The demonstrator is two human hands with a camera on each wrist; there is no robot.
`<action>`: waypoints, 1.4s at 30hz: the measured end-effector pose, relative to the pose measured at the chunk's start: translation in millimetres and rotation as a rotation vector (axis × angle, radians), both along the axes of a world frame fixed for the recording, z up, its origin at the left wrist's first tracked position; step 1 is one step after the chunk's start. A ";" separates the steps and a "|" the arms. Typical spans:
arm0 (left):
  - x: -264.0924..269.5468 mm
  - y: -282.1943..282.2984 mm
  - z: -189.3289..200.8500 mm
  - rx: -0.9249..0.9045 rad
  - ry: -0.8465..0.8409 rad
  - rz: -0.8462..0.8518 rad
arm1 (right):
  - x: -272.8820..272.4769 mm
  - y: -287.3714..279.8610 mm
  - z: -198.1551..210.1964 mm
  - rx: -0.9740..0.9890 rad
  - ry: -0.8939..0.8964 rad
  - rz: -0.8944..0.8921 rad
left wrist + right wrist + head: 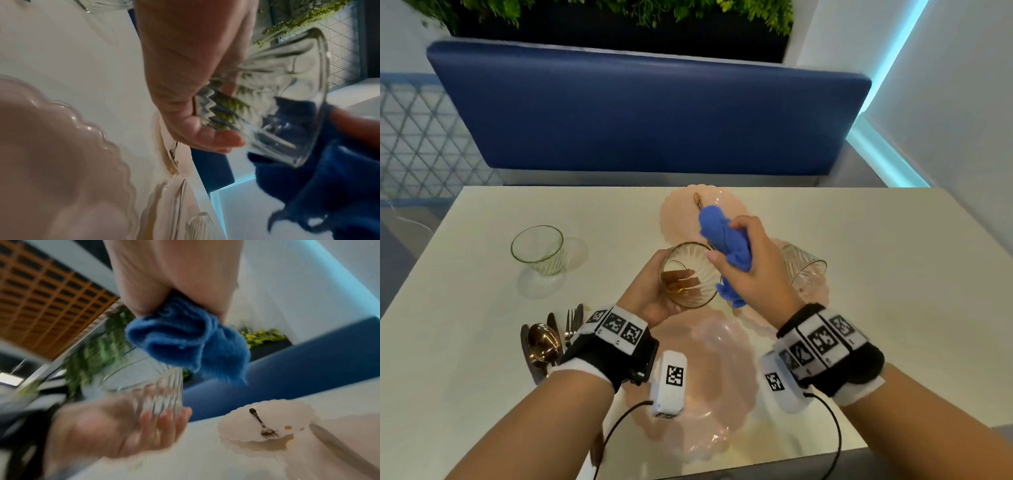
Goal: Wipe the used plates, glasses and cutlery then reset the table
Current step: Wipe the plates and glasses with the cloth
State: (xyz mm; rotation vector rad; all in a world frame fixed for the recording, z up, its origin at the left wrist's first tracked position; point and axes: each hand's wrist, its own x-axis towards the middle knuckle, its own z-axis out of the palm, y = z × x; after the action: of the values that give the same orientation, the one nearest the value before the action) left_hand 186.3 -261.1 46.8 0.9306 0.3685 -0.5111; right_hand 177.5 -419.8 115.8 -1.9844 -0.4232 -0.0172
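Note:
My left hand grips a ribbed clear glass above the table, tilted with its mouth toward me; the same glass fills the left wrist view. My right hand holds a bunched blue cloth right beside the glass rim, outside it. In the right wrist view the cloth hangs just above the glass. A pink scalloped plate lies under my wrists. A second pink plate at the far edge carries a small fork.
Another clear glass stands upright at the left. A third glass lies on its side on a pink plate at the right. Spoon, knife and fork lie by my left wrist. A blue bench back runs behind the white table.

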 end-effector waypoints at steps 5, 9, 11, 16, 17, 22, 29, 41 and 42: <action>20.8 10.9 -42.0 -0.318 -0.306 -0.106 | -7.1 8.4 -24.6 -0.784 -0.518 0.399; 18.3 5.2 2.7 0.213 -0.146 0.107 | 0.5 27.7 -24.6 -1.050 -0.569 0.289; 15.1 3.9 17.7 0.241 -0.145 0.173 | 4.8 37.9 -20.7 -0.848 -0.508 0.324; 10.9 2.8 24.2 0.337 -0.295 0.328 | -1.7 44.2 -14.8 -0.424 -0.056 0.199; 6.8 6.4 23.6 0.314 -0.316 0.279 | -3.9 42.9 -16.7 -0.342 0.082 0.220; 4.0 49.1 36.9 0.383 -0.164 -0.188 | -2.2 43.8 -13.5 -0.601 -0.202 0.366; 19.9 23.5 46.1 0.631 -0.228 0.162 | 14.0 56.3 -13.4 -0.449 -0.127 0.260; 8.8 47.0 56.7 0.255 0.056 -0.149 | -2.1 56.5 2.2 -0.602 0.031 0.478; 9.8 42.5 56.8 0.301 0.008 -0.071 | -0.1 57.1 2.4 -0.546 0.053 0.449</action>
State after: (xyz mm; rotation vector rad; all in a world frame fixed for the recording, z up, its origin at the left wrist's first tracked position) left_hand 196.1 -218.6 103.7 1.2363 0.4284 -0.5336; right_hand 177.4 -362.7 118.2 -2.3640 -0.9033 0.4783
